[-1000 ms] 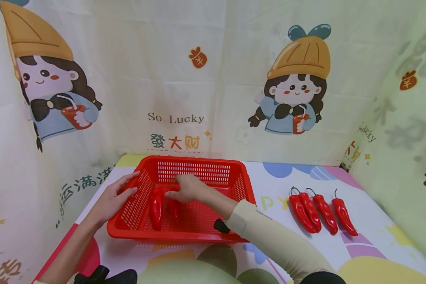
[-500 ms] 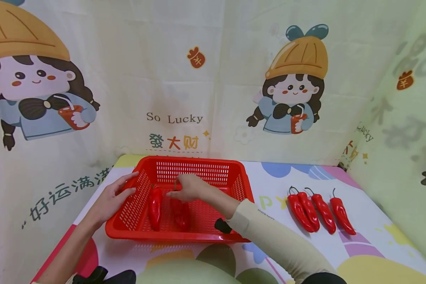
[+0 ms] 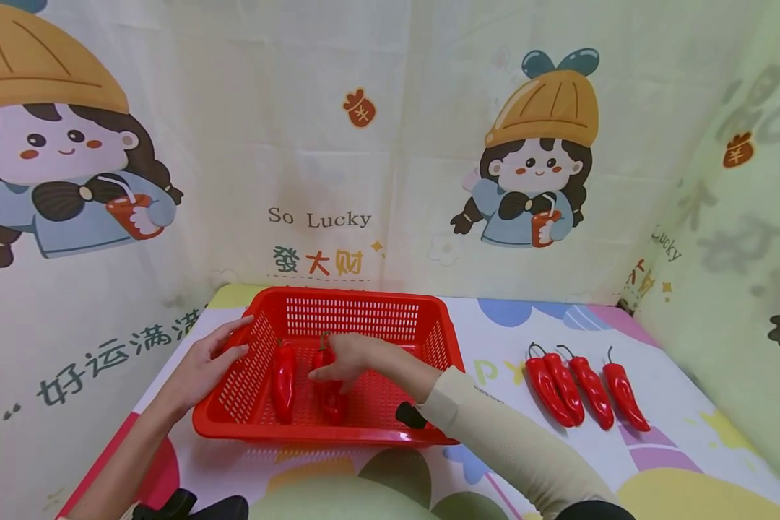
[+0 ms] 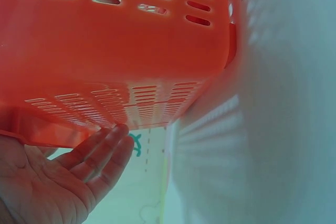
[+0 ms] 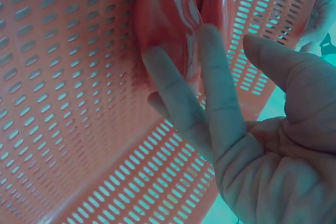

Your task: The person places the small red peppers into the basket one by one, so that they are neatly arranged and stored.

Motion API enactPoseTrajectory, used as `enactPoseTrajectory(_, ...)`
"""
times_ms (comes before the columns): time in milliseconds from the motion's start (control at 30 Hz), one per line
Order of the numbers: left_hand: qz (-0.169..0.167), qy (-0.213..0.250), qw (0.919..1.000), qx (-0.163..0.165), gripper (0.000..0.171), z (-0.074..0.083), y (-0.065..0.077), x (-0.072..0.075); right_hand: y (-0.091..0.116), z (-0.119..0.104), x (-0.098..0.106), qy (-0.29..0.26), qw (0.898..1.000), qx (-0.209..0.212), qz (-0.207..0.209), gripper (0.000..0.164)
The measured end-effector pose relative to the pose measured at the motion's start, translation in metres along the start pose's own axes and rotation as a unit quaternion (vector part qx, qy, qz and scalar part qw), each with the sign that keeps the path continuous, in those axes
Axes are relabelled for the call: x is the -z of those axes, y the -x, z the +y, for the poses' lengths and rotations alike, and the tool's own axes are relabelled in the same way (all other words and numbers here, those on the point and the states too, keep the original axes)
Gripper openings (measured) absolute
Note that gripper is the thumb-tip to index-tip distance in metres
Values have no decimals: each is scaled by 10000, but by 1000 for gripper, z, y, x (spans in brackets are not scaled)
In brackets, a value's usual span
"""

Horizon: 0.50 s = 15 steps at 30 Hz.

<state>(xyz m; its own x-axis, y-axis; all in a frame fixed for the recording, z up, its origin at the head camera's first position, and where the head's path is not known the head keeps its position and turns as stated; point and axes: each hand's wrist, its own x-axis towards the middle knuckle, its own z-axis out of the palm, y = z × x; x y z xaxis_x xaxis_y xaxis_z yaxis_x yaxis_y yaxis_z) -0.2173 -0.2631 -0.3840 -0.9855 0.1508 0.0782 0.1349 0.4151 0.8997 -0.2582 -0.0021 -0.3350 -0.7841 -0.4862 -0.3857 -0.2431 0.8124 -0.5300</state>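
Lying between hands (image 3: 201,367) (image 3: 348,357), leftmost pepper (image 3: 284,384), in basket (image 3: 325,433)

Behind rose the pale backdrop (image 3: 253,108), orange-hatted cartoon figures (image 3: 539,173) beaming on either side of "So Lucky" lettering (image 3: 339,219), and below stretched a brightly patterned tabletop (image 3: 513,462)!

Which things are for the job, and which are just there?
For the job, it seems:
red basket
red peppers inside it
left hand, by its side
right hand, at the peppers
probably the four peppers outside

Just there:
cartoon wall cloth
colourful table cover
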Motion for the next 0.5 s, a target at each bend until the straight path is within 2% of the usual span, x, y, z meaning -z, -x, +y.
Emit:
enactPoseTrajectory(133, -10, -23, 10000, 6, 64, 0, 0, 0, 2, 0, 1, 61, 9999, -39, 85, 49)
enactPoseTrajectory(333, 11, -93, 10000, -6, 64, -1, 0, 0, 9, 0, 12, 118, 9990, -4, 421, 63)
enactPoseTrajectory(500, 18, -102, 9999, 3, 64, -3, -1, 0, 22, 1, 25, 278, 9960, 211, 820, 67)
